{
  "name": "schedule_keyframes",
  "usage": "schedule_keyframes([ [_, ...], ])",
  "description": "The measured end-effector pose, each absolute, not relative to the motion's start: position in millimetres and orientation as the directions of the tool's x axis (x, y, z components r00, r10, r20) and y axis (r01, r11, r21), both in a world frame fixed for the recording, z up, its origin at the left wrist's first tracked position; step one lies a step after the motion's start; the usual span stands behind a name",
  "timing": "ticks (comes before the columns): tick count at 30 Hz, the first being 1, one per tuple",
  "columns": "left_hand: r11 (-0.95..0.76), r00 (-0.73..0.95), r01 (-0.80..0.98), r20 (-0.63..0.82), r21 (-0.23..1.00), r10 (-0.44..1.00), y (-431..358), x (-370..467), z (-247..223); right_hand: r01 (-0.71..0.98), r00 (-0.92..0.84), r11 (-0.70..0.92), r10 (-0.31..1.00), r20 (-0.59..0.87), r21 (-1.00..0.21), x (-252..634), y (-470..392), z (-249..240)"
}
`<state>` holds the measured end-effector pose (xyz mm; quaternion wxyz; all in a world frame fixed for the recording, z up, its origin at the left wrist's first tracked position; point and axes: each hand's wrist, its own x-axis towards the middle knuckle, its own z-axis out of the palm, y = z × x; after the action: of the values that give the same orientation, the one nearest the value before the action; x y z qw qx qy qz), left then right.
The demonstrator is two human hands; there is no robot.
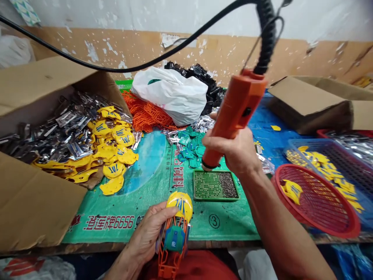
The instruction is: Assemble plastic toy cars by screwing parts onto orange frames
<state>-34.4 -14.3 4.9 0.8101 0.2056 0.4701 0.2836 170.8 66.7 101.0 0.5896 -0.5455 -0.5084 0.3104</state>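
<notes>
Near the table's front edge, my left hand [150, 229] grips a toy assembly [174, 237] made of a round yellow top, an orange frame and a green centre piece. My right hand [240, 149] is wrapped round a hanging orange electric screwdriver [233, 111], its tip pointing down. That tip is over the back edge of a green screw tray [208, 186], whose right part holds many small screws. Behind the tray lies a pile of green plastic parts [190, 146].
A cardboard box [37, 198] spills silvery and yellow parts at left. Orange frames [145, 112] and a white bag [171, 93] lie behind. At right are a red basket [317, 198], a blue basket [305, 144] and another box [309, 97]. A black cable [131, 70] crosses above.
</notes>
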Motion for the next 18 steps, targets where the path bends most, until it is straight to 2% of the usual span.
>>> schedule_keyframes([
  [3, 0.766, 0.4, -0.261, -0.657, 0.587, 0.639, -14, -33, 3, 0.169, 0.39, 0.162, 0.895, 0.216, -0.972, 171, 49, 85],
  [8, 0.769, 0.394, -0.249, -0.664, 0.588, 0.635, -11, -27, 4, 0.096, 0.46, 0.182, 0.864, 0.206, -0.979, 175, 38, 64],
  [18, 0.773, 0.404, -0.228, -0.665, 0.592, 0.628, -14, -26, 3, 0.118, 0.522, 0.162, 0.829, 0.2, -0.98, 175, 37, 54],
])
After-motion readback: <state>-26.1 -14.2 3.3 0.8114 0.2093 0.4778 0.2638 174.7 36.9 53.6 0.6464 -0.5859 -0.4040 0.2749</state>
